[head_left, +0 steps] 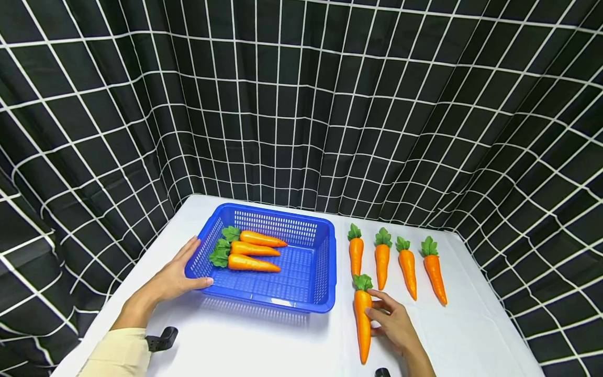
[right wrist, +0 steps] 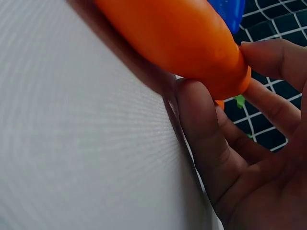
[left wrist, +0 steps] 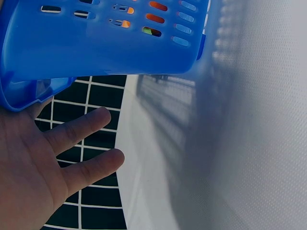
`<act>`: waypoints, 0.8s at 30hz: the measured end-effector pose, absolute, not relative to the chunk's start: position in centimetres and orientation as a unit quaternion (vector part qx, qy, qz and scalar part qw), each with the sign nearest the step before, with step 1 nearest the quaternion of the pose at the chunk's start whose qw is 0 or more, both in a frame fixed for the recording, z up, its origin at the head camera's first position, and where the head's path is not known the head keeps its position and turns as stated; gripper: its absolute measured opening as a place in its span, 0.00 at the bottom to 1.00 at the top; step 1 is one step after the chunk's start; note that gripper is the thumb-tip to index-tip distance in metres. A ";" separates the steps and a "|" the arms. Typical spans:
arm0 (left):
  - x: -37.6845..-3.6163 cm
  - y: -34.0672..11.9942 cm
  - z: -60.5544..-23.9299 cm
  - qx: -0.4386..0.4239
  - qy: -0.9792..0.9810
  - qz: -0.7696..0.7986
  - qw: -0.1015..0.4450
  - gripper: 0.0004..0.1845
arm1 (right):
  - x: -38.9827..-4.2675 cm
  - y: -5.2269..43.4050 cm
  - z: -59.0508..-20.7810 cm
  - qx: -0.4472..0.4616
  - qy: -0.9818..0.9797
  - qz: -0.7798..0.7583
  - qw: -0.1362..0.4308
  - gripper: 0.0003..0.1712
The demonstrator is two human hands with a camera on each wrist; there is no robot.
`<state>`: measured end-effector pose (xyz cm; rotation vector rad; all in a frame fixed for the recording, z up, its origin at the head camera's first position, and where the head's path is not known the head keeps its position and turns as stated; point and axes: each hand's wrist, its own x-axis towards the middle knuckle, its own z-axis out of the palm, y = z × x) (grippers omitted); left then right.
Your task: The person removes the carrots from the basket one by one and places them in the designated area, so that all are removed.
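Note:
My right hand (head_left: 392, 318) pinches an orange carrot (head_left: 363, 319) with a green leafy top, thumb on one side and fingertips on the other. The carrot's tip points toward me. In the right wrist view its thick end (right wrist: 192, 43) sits between thumb and fingers, close over the white cloth. My left hand (head_left: 173, 275) rests at the left end of a blue perforated basket (head_left: 268, 300), thumb over the near corner, fingers spread along the rim. In the left wrist view two straight fingers (left wrist: 86, 167) stand apart from the basket wall. Three carrots (head_left: 254, 263) lie inside, leaves to the left.
Right of the basket, several more carrots lie in a row, including a left one (head_left: 356, 256) and a right one (head_left: 434, 277). A white cloth (head_left: 245, 345) covers the table. Black curtains (head_left: 292, 104) with white grid lines stand behind and at both sides.

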<state>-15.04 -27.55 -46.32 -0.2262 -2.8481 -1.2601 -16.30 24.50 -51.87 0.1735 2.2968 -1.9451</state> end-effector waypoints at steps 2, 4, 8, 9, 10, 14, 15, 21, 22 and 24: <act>-15.0 -27.5 -46.2 -0.074 -0.911 -0.405 0.011 0.58 | -16.3 24.5 -51.9 0.056 0.760 -0.644 0.063 0.29; -15.0 -27.5 -46.1 -0.075 -0.911 -0.406 0.012 0.58 | -16.4 24.5 -51.9 0.056 0.764 -0.639 0.062 0.29; -15.0 -27.5 -46.0 -0.078 -0.909 -0.409 0.015 0.58 | -16.4 24.1 -51.8 0.064 0.781 -0.618 0.061 0.28; -15.0 -27.5 -46.0 -0.080 -0.909 -0.410 0.016 0.58 | -16.3 24.0 -51.8 0.066 0.786 -0.611 0.060 0.28; -15.0 -27.5 -46.0 -0.081 -0.908 -0.410 0.016 0.58 | -16.3 23.9 -51.7 0.067 0.792 -0.604 0.059 0.27; -14.9 -27.4 -46.0 -0.082 -0.908 -0.410 0.016 0.58 | -16.1 23.6 -51.5 0.069 0.804 -0.589 0.054 0.26; -14.9 -27.4 -46.0 -0.082 -0.908 -0.410 0.015 0.58 | -16.1 23.6 -51.5 0.068 0.804 -0.588 0.053 0.25; -14.8 -27.4 -46.0 -0.078 -0.909 -0.409 0.014 0.58 | -16.0 23.6 -51.4 0.068 0.797 -0.598 0.050 0.25; -14.8 -27.4 -46.0 -0.078 -0.910 -0.408 0.014 0.58 | -16.0 23.7 -51.4 0.069 0.796 -0.599 0.049 0.25; -14.8 -27.4 -46.0 -0.077 -0.909 -0.408 0.013 0.58 | -16.0 23.7 -51.5 0.070 0.796 -0.600 0.047 0.25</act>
